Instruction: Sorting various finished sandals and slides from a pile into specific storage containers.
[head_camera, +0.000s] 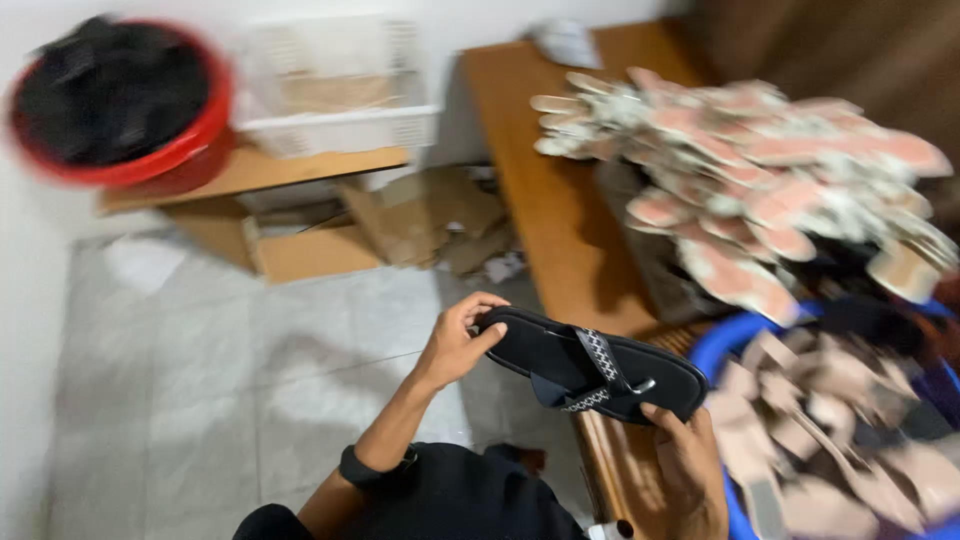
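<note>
A black flat sandal with patterned crossed straps is held level in front of me, between both hands. My left hand grips its heel end at the left. My right hand holds the toe end from below at the right. A dark band sits on my left wrist. The view is blurred by motion.
A heap of pinkish sole pieces lies on a wooden bench at the right. A blue tub with more pieces stands below it. At the back left are a red basin, a white basket and cardboard scraps on the tiled floor.
</note>
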